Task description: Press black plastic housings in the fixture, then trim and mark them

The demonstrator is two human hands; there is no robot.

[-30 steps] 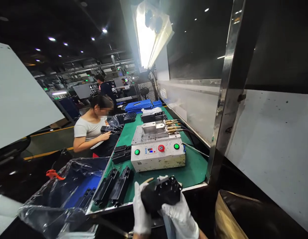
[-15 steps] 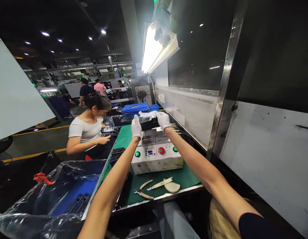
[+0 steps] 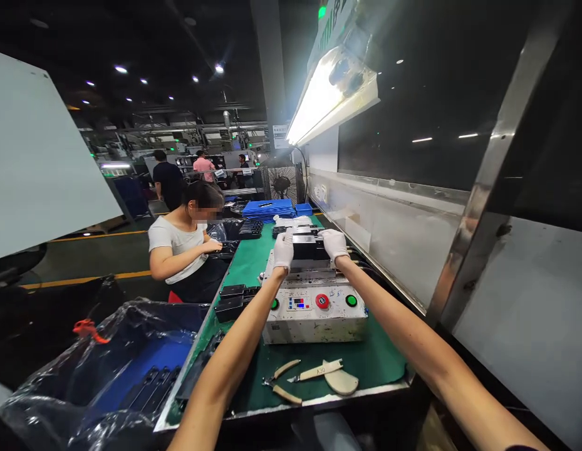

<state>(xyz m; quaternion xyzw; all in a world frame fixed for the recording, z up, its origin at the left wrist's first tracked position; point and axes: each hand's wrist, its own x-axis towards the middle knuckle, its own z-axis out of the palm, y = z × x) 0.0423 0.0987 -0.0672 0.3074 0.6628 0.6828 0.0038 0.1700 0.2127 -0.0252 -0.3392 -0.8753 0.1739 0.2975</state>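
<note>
Between my two gloved hands is a black rectangular plastic part, held at its ends over the back of a white control machine. My left hand grips the part's left end, and my right hand grips its right end. Both hands wear white gloves. Whether the part rests on the machine's fixture, I cannot tell. On the machine's front are a red button, a green button and a small display. More black parts lie left of the machine.
Cutting pliers and a knife marked A30 lie at the green table's front edge. A plastic-lined bin with black parts stands at left. A co-worker sits beside the table. A lamp hangs above.
The black part has gone from raised and tilted to lower and more level over the machine, with both hands still on it. The camera view has shifted left.
</note>
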